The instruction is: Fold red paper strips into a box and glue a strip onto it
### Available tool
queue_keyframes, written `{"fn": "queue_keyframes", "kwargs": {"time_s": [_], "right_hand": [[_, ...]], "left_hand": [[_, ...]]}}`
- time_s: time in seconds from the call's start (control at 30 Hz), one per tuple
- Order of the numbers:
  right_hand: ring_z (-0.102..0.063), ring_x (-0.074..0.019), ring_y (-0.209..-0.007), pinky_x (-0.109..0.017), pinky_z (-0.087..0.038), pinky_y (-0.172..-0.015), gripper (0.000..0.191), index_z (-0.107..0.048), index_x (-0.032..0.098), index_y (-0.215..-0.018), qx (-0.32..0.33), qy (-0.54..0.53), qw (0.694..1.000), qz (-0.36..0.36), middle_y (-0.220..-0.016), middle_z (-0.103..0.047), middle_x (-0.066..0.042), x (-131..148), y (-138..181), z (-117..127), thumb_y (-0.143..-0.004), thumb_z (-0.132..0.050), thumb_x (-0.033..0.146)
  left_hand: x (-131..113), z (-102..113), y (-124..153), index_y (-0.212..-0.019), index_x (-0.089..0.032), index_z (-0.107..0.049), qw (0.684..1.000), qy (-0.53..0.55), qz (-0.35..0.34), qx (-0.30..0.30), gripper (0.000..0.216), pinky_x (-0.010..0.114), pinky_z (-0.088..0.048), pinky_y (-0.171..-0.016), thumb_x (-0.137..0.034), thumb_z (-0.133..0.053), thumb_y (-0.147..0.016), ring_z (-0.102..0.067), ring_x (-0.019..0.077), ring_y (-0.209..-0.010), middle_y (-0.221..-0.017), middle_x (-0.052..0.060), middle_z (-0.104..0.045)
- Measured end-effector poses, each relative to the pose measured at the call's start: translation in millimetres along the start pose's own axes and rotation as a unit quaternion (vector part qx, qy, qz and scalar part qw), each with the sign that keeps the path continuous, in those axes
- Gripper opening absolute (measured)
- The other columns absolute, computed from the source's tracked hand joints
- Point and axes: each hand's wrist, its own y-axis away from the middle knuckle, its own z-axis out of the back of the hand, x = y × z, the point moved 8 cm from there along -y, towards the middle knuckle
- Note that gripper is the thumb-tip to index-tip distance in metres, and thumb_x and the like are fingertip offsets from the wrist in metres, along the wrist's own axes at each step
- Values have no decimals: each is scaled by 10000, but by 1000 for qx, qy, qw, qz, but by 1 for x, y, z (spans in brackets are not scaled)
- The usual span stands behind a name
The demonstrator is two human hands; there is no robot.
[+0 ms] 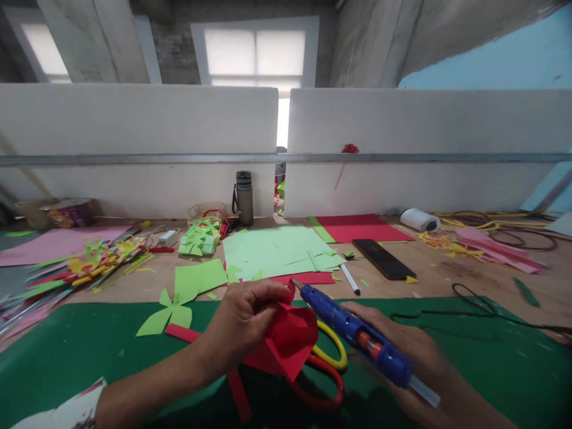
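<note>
Over the green mat, my left hand (pixel 243 322) is closed on a piece of red paper (pixel 290 339) that is folded into a curved shape. My right hand (pixel 402 345) grips a blue glue gun (pixel 348 325), a clear glue stick poking out of its back end. The gun's nozzle points up and left and is at a small red paper tip by my left fingers; whether it touches, I cannot tell. Below the red paper lie scissors (pixel 328 387) with red and yellow handles, their blades hidden. Red paper strips (pixel 239 396) lie by my left wrist.
A green mat (pixel 111 363) covers the front of the table. Beyond it are light green sheets (pixel 277 247), red sheets (pixel 361 227), a black phone (pixel 383 259), a white marker (pixel 350 279) and a dark bottle (pixel 244 199). A black cord (pixel 447 312) crosses the right side.
</note>
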Motion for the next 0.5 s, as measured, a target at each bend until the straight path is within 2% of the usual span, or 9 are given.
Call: {"fn": "queue_keyframes", "kwargs": {"time_s": [0.27,0.5], "right_hand": [[-658,-174,-950,-204,-537,-764,492,-388,261,-1259,21,13,1000,2,-1123,-654,-59,-4,3,-5,-795,-474,120],[-643,-181,-985,-232,-535,-777,496,-367,248,-1272,25,22,999,-1,-1144,-640,-82,-10,7,-8,-799,-463,133]], "left_hand": [[2,0,0,-816,-152,-691,1000,5,-2,-1,253,129,-391,-434,-100,-489,-673,-493,52,-501,-692,-6,-661],[11,-2,0,-801,-144,-684,994,86,66,7,213,161,-483,-567,-109,-527,-661,-620,101,-662,-771,18,-707]]}}
